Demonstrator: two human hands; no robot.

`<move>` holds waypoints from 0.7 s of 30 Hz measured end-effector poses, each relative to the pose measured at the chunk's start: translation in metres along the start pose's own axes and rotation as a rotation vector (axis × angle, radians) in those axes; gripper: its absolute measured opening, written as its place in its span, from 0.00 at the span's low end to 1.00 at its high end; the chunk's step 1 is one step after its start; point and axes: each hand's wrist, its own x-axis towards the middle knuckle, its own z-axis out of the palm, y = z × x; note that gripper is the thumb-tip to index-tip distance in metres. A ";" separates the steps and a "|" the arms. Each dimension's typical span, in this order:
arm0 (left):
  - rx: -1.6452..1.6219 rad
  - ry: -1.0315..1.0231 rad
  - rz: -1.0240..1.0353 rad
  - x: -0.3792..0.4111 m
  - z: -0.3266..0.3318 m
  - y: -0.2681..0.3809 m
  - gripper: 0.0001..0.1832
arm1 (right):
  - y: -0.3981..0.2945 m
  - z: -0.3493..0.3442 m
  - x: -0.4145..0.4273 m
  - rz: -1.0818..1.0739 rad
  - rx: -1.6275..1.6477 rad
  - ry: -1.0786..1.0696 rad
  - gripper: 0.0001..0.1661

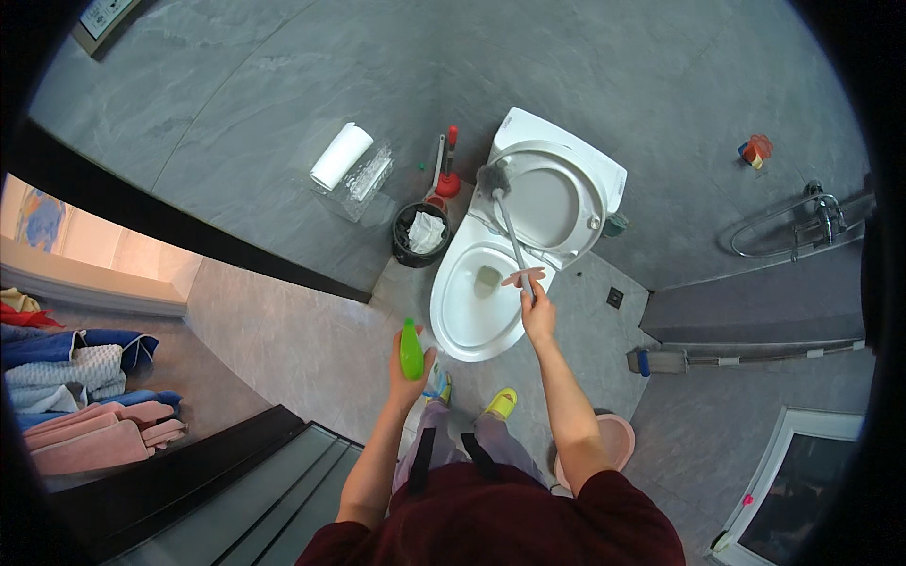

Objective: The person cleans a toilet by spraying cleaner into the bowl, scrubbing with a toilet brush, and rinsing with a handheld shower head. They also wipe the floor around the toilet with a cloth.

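My right hand (539, 315) grips the handle of a toilet brush (511, 230), which has a pinkish flower-shaped guard and a grey bristle head. The bristles lie over the left side of the raised toilet seat (596, 201), above the hinge side of the bowl. Below the guard is the open white toilet bowl (461, 304), with murky water at its drain. My left hand (406, 375) holds a spray bottle with a bright green head (410, 351), left of the bowl's front rim. Part of the bottle's clear body shows behind the fingers.
A black bin (400, 244) with crumpled white paper stands left of the toilet, near a red plunger (448, 184). A paper roll (341, 157) is on the wall. A floor drain (614, 298) and a pink basin (616, 442) are on the right. Towels (99, 439) hang at left.
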 end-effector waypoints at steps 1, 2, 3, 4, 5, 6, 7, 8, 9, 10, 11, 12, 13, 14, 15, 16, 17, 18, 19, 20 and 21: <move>0.009 0.004 0.011 0.001 0.000 -0.004 0.23 | 0.007 0.006 0.007 0.011 -0.021 -0.012 0.23; 0.018 0.007 0.024 0.000 0.001 -0.010 0.23 | 0.014 0.012 0.014 0.023 -0.042 -0.023 0.22; 0.031 0.007 0.031 -0.001 -0.001 -0.013 0.23 | 0.015 0.017 0.016 0.040 -0.061 -0.038 0.22; 0.017 -0.001 0.009 -0.002 -0.002 -0.014 0.23 | 0.016 0.021 0.019 0.049 -0.071 -0.027 0.21; 0.003 -0.012 -0.012 -0.002 -0.002 -0.015 0.23 | 0.020 0.021 0.018 0.037 -0.040 0.008 0.21; -0.005 -0.012 -0.036 -0.001 -0.005 -0.015 0.23 | 0.014 0.021 0.014 0.018 -0.005 0.033 0.21; 0.015 0.002 -0.032 -0.002 -0.008 -0.019 0.23 | 0.006 0.018 0.008 -0.004 0.024 0.054 0.21; 0.035 0.015 -0.028 -0.002 -0.011 -0.025 0.23 | 0.000 0.009 0.003 0.026 0.068 0.042 0.21; 0.050 0.026 -0.028 -0.004 -0.011 -0.028 0.24 | -0.008 -0.006 -0.004 0.059 0.105 0.030 0.21; 0.071 0.015 -0.010 -0.004 -0.011 -0.027 0.24 | -0.009 -0.018 -0.010 0.096 0.140 0.025 0.21; 0.093 0.007 0.007 -0.004 -0.011 -0.027 0.24 | -0.007 -0.020 -0.013 0.093 0.119 0.018 0.21; 0.115 -0.001 0.038 0.000 -0.009 -0.025 0.24 | -0.006 -0.022 -0.011 0.085 0.105 0.020 0.21; 0.072 -0.011 0.012 0.003 -0.007 -0.023 0.23 | -0.005 -0.023 -0.009 0.075 0.091 0.019 0.21; 0.029 -0.019 -0.014 0.004 -0.005 -0.022 0.23 | -0.001 -0.015 0.006 0.075 0.020 -0.008 0.22; -0.013 -0.038 -0.043 0.004 -0.002 -0.021 0.23 | 0.005 -0.008 0.014 0.080 -0.006 -0.014 0.22; -0.003 -0.055 -0.037 0.005 -0.001 -0.021 0.23 | 0.010 0.002 0.022 0.084 -0.027 -0.022 0.22; 0.007 -0.072 -0.030 0.006 0.000 -0.019 0.23 | 0.015 0.010 0.027 0.089 -0.049 -0.029 0.22; 0.020 -0.082 -0.023 0.008 0.001 -0.018 0.23 | 0.019 0.020 0.030 0.073 -0.103 -0.035 0.22; 0.008 -0.080 -0.039 0.009 0.002 -0.013 0.23 | 0.026 0.027 0.032 0.081 -0.105 -0.041 0.22; -0.005 -0.081 -0.055 0.010 0.004 -0.007 0.23 | 0.033 0.032 0.033 0.090 -0.107 -0.046 0.22; -0.017 -0.077 -0.079 0.007 0.004 -0.005 0.23 | 0.033 0.034 0.030 0.100 -0.113 -0.060 0.22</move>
